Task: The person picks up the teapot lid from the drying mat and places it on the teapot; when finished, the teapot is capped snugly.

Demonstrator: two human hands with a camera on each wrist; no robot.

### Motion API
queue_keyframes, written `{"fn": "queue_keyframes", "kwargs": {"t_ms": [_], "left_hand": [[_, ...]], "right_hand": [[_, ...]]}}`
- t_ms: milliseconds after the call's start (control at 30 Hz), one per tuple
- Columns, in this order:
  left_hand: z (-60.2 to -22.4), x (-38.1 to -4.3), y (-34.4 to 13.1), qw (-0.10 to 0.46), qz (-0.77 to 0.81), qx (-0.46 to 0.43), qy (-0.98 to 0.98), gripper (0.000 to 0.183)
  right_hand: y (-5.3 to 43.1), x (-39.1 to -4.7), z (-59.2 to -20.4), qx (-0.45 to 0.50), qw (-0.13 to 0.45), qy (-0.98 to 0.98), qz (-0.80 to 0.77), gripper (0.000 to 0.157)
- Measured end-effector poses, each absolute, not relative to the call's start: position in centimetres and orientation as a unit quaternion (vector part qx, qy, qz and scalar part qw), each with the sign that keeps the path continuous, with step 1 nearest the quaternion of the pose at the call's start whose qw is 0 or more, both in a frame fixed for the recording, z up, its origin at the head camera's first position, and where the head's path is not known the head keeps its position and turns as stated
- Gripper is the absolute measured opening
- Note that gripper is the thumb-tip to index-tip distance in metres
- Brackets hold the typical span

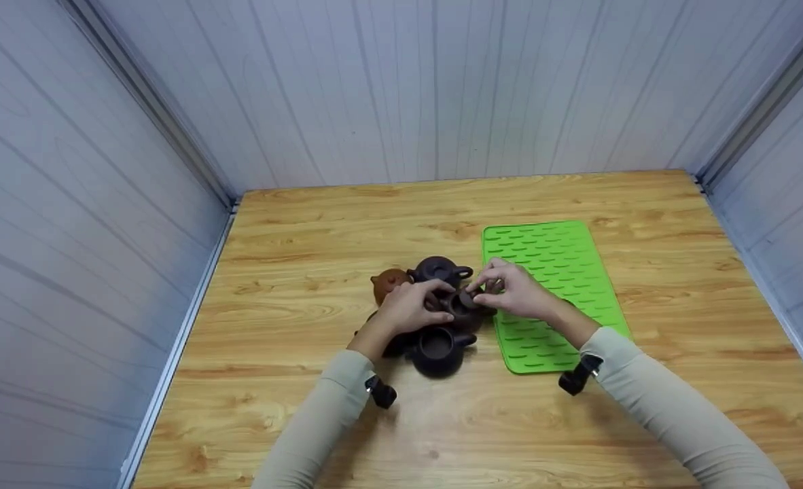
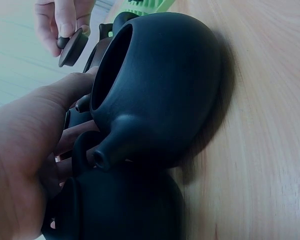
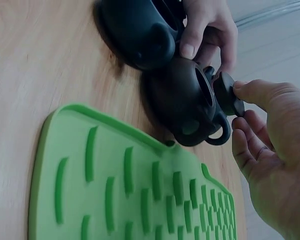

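Note:
My right hand [image 1: 513, 292] pinches a small dark round lid [image 3: 227, 94] by its knob. The lid is tilted beside the open mouth of a dark brown teapot [image 3: 170, 97]. My left hand [image 1: 407, 309] grips this teapot, with the thumb at its rim and the fingers on the far side. Nearest to me stands a black teapot [image 2: 165, 75] without a lid, its opening bare. Another black teapot [image 2: 130, 207] sits under the left wrist, mostly hidden in the head view.
Behind the hands are an orange-brown teapot [image 1: 388, 282] and a further dark teapot [image 1: 435, 269]. A green ridged mat [image 1: 544, 255] lies at the right on the wooden table [image 1: 293, 272]. Pale panel walls [image 1: 401, 95] enclose the back and sides.

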State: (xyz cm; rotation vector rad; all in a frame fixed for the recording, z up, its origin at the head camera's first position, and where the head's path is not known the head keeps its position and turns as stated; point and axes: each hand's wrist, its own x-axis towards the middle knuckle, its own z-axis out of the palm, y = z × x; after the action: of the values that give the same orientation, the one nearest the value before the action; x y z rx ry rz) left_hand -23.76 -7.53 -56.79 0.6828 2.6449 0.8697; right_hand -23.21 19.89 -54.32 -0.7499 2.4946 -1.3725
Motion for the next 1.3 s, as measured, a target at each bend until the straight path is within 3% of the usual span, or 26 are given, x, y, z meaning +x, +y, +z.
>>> {"fn": "queue_keyframes", "kwargs": {"t_ms": [1300], "left_hand": [[-55.4, -23.0, -7.1, 0.136, 0.283, 0.231, 0.921, 0.051]], "right_hand": [[18.6, -23.0, -56.7, -0.252, 0.086, 0.846, -0.462, 0.016]]}}
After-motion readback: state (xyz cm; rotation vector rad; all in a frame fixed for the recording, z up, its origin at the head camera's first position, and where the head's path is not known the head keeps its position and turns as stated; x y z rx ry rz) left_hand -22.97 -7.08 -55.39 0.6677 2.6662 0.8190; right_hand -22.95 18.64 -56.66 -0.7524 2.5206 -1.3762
